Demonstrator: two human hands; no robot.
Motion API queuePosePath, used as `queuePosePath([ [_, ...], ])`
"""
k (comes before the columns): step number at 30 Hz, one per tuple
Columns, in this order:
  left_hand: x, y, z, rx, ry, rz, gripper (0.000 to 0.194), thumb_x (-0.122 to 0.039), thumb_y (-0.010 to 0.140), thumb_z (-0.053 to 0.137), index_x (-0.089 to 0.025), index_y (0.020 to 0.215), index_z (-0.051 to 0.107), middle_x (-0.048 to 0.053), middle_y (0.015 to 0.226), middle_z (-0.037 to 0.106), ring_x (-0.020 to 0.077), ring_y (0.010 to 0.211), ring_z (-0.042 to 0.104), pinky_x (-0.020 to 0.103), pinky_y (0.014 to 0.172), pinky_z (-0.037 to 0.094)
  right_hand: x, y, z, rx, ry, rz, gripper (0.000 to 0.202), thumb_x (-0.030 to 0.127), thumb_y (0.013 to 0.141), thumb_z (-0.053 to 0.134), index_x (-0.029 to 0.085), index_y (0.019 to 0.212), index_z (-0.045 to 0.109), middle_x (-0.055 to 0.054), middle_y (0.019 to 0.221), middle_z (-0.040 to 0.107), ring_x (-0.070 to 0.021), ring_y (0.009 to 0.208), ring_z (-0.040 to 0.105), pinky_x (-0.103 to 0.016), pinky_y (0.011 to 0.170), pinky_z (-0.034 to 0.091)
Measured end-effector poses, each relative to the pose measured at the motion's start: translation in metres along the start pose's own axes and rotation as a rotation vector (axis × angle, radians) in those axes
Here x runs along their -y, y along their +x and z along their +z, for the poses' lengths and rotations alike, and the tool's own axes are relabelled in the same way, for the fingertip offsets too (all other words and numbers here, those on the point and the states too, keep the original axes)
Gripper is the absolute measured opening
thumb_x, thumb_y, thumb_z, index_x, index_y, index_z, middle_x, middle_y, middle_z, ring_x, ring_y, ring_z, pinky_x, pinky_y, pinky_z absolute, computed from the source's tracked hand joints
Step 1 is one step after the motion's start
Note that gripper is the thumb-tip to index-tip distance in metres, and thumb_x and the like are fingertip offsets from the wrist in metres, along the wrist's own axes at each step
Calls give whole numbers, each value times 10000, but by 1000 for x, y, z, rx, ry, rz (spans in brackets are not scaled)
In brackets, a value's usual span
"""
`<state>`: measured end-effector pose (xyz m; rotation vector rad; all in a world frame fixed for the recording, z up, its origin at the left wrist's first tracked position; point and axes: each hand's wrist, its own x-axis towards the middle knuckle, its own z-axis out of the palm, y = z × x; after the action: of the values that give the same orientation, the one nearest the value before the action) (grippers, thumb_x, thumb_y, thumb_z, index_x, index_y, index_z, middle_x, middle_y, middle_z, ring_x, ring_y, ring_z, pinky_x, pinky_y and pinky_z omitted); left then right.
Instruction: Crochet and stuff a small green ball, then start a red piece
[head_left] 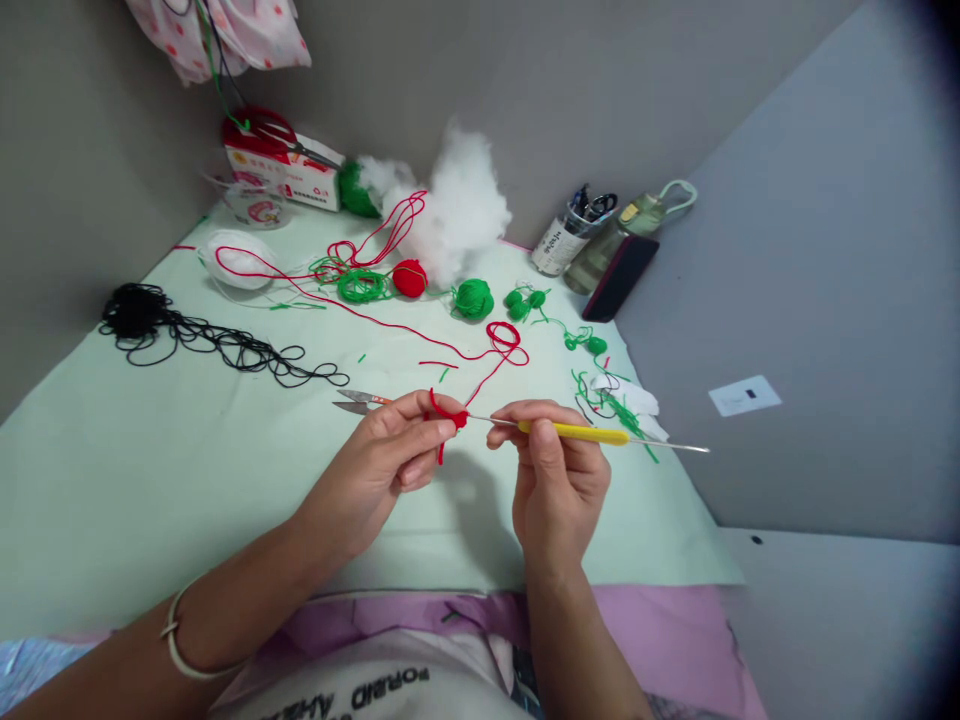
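Between its thumb and fingers, my left hand [397, 445] pinches a small piece of red crochet work [457, 420] with short yarn tails sticking out. My right hand [559, 475] grips a crochet hook [581, 433] by its yellow handle. The hook's thin metal tip meets the red piece at its right side. A strand of red yarn [487, 382] runs up from the piece to a loose coil on the table. Thread snips [360, 402] lie just behind my left hand, their handles partly hidden by it.
A tangle of black yarn [139, 312] lies at the left. Towards the back are white stuffing [465, 205], a red ball [409, 278], a green yarn ball [473, 299] and a red-and-white box [281, 165]. A pen cup [557, 247], bottle [596, 262] and phone [621, 278] stand back right.
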<state>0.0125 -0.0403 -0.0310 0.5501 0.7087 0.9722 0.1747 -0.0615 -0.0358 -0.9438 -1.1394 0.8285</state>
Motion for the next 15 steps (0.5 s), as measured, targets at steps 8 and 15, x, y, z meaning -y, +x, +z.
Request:
queuePosePath([
  [8,2,1,-3,18,35,-1,81,-215,851,775,-169,915,757,-75,633,472,-1,455,284,153,444,225,2,0,1,8,-15,-5,175,256,1012,607,247,965,776,-24,917,723,-141,728,695,-309,687,565],
  [15,2,-1,-2,26,119,49,78,-238,870,771,-175,911,750,-78,622,484,3,457,313,163,453,234,2,-1,2,47,-3,2,176,243,1010,607,248,978,781,-26,922,720,-143,762,689,-307,702,566],
])
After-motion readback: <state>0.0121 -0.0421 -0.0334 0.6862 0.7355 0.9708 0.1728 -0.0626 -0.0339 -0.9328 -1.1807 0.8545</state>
